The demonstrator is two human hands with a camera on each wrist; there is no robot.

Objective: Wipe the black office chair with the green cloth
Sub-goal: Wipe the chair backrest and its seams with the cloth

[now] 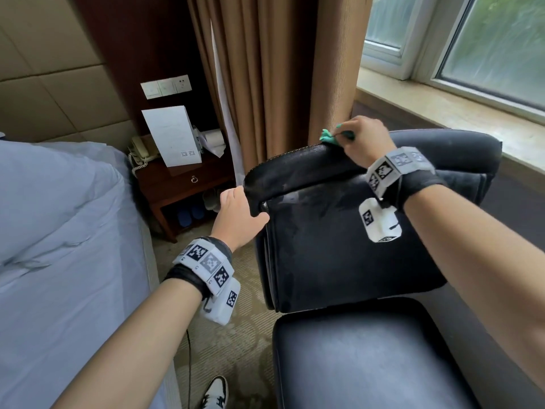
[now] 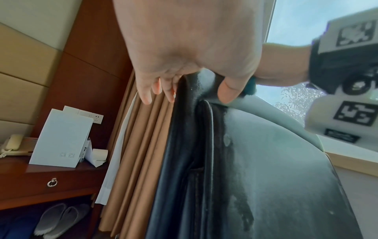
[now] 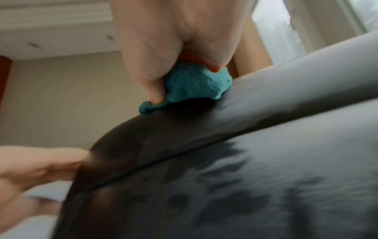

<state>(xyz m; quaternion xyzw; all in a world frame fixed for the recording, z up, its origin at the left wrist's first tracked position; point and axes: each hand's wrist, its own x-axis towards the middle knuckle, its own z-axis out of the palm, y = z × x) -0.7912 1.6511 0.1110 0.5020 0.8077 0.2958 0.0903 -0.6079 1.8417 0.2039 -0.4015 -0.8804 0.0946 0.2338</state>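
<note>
The black office chair [image 1: 339, 249] stands in front of me, its backrest [image 2: 266, 169] facing me and its seat [image 1: 368, 355] below. My right hand [image 1: 361, 140] grips the bunched green cloth [image 1: 327, 137] and presses it onto the top edge of the backrest [image 3: 225, 129]; the right wrist view shows the cloth [image 3: 190, 87] squeezed under thumb and fingers. My left hand [image 1: 240, 211] grips the top left corner of the backrest, thumb [image 2: 229, 92] on the front and fingers [image 2: 157, 90] wrapped behind. Wet streaks mark the leather.
A bed with a blue cover [image 1: 59, 231] lies at the left. A wooden nightstand [image 1: 182, 184] with a phone and a white card [image 1: 174, 137] stands behind. Brown curtains [image 1: 265, 84] hang beyond the chair. A window sill [image 1: 442, 107] runs at the right.
</note>
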